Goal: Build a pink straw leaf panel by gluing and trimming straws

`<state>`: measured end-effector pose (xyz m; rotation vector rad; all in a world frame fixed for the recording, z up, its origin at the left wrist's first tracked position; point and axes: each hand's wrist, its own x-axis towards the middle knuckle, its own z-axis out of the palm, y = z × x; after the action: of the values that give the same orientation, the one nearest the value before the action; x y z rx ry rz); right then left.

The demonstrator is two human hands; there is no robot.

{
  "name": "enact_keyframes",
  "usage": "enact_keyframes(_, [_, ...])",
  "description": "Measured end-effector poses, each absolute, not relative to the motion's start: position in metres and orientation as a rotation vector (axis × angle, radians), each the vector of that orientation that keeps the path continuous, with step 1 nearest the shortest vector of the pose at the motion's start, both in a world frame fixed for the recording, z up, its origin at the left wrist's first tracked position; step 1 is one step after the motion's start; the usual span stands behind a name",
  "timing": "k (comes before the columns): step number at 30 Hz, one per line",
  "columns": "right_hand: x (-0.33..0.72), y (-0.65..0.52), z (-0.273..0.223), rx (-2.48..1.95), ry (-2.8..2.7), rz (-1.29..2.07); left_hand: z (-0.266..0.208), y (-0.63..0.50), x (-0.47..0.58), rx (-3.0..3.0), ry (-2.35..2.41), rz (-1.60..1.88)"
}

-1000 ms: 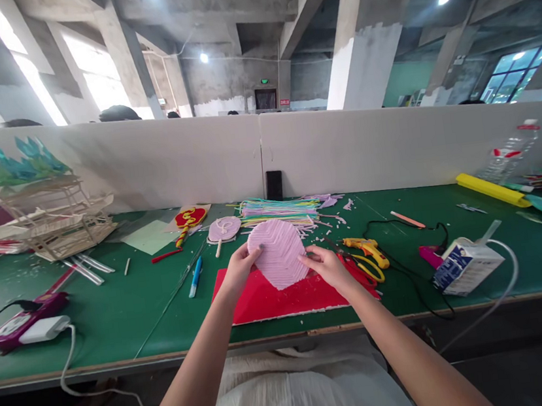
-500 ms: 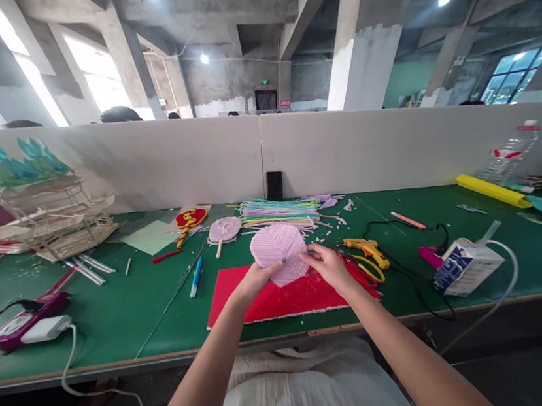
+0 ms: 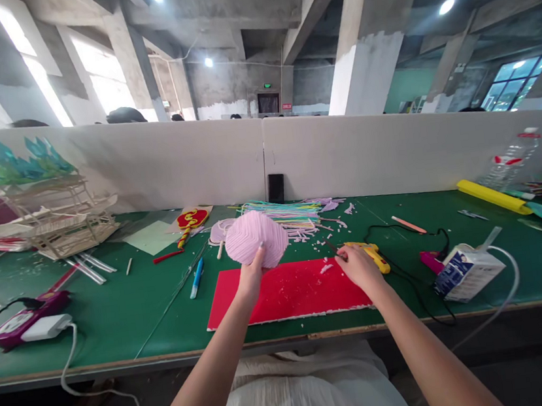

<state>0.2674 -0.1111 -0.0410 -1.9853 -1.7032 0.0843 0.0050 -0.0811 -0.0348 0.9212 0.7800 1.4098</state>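
My left hand (image 3: 254, 276) is closed on the lower edge of a pink, ribbed, roughly round piece (image 3: 255, 236), with the thumb lying over its face. The piece is held up above the back edge of a red board (image 3: 287, 296). Over the board's right end, my right hand (image 3: 358, 265) is closed around scissors; a dark blade (image 3: 330, 246) sticks out past the fingertips, while the handles are hidden by the hand. Just behind that hand lies a yellow glue gun (image 3: 379, 261). A pink scrap (image 3: 326, 268) rests on the board.
Behind the board are colourful strips (image 3: 286, 209), a red-and-yellow ornament (image 3: 191, 221) and a pink disc on a stick (image 3: 217, 233). A blue pen-shaped tool (image 3: 196, 278) lies left. At right stand a carton (image 3: 467, 271) and a bottle (image 3: 515, 156). A stick model (image 3: 60, 216) stands far left.
My right hand has let go of the pink piece and moved right and down onto the scissors. My left hand has shifted the pink piece left and slightly up.
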Motion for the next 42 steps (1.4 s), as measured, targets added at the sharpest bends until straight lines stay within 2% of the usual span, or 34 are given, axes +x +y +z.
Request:
enact_keyframes(4, [0.281, -0.121, -0.046, -2.287, -1.817, 0.078, -0.029, -0.083, 0.01, 0.868, 0.714, 1.488])
enact_keyframes(15, [0.291, -0.112, -0.052, -2.424, -1.813, 0.215, -0.031, -0.085, 0.012, 0.883, 0.558, 1.43])
enact_keyframes(22, [0.298, -0.113, -0.05, -2.515, -1.705, 0.172, -0.046, -0.08, 0.013, 0.787, 0.817, 1.598])
enact_keyframes(27, [0.307, -0.11, -0.053, -2.492, -1.713, 0.316, -0.04, -0.085, 0.013, 0.841, 0.823, 1.559])
enact_keyframes(31, [0.307, -0.112, -0.052, -2.455, -1.638, 0.288, -0.034, -0.091, 0.014, 0.868, 0.803, 1.544])
enact_keyframes(34, [0.299, -0.116, -0.046, -2.29, -1.438, 0.25, -0.035, -0.09, 0.016, 0.873, 0.788, 1.539])
enact_keyframes(36, [0.287, -0.118, -0.04, -2.024, -1.302, 0.339, -0.035, -0.088, 0.018, 0.849, 0.774, 1.555])
enact_keyframes(40, [0.248, -0.12, -0.033, -1.363, -1.144, 0.878, -0.032, -0.088, 0.025, 0.82, 0.777, 1.619])
enact_keyframes(42, [0.225, -0.12, -0.033, -1.274, -1.141, 0.969, -0.029, -0.089, 0.027, 0.797, 0.787, 1.653])
